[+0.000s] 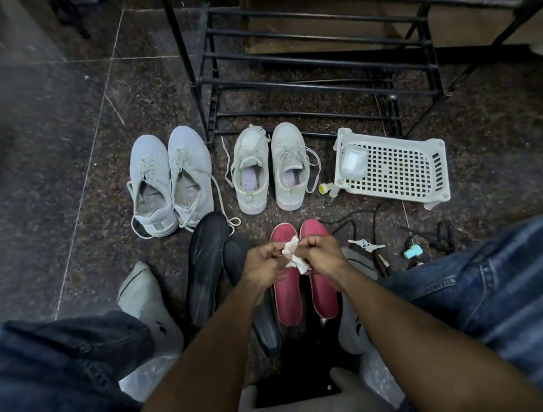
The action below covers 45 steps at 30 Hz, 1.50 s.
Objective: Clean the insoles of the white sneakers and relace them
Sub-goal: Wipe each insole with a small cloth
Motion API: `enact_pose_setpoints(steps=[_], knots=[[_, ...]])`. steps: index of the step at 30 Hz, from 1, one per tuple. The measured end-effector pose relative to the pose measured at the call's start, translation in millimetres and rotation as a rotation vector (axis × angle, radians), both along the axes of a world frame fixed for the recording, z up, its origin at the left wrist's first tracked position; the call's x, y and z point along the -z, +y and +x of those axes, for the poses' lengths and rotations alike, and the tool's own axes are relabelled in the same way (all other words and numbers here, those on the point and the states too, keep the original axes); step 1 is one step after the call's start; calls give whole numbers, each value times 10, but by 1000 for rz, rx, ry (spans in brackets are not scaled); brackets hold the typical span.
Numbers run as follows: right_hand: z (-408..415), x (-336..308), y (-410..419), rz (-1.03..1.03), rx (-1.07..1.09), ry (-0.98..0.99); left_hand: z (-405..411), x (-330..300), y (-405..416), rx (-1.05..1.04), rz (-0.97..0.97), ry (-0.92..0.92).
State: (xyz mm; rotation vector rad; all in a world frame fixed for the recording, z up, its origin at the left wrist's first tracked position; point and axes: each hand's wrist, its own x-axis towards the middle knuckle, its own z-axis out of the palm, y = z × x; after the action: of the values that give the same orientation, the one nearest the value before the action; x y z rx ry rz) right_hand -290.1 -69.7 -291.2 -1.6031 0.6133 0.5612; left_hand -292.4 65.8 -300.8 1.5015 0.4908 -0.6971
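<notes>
Both hands meet in front of the person, above the floor (50, 165). The left hand (263, 262) and the right hand (321, 251) each have their fingers curled, pinching a crumpled white wipe (293, 254) between them, one hand on each side of it.

Directly beneath the hands lie two red insoles (291, 300), side by side, toes pointing away from the person. Just left of the hands lie two black insoles (207, 266), one partly overlapping the other.

Beyond the hands, well apart from them, stand two pairs of pale shoes with heels toward the person: the white sneakers (270, 168) straight ahead, laces loose, and grey sneakers (170, 181) ahead and to the left, their laces trailing on the floor.

Ahead and to the right of the hands a white basket (396, 168) lies tipped on the floor, a small bottle (330, 189) just beside its near left corner. Behind the shoes stands a black rack (296, 64). Right of the right hand, dark laces (433, 239) lie tangled near a small teal object (412, 252).
</notes>
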Motion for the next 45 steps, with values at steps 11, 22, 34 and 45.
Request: enact_pose_setpoints(steps=[11, 22, 34, 45], knots=[[-61, -166, -57, 38, 116, 25, -78, -135, -6, -138, 25, -3], [-88, -202, 36, 66, 38, -17, -121, -137, 109, -272, -22, 45], [-110, -201, 17, 138, -5, 8, -149, -174, 72, -215, -36, 30], [-81, -114, 77, 19, -32, -22, -160, -125, 60, -365, 6, -8]])
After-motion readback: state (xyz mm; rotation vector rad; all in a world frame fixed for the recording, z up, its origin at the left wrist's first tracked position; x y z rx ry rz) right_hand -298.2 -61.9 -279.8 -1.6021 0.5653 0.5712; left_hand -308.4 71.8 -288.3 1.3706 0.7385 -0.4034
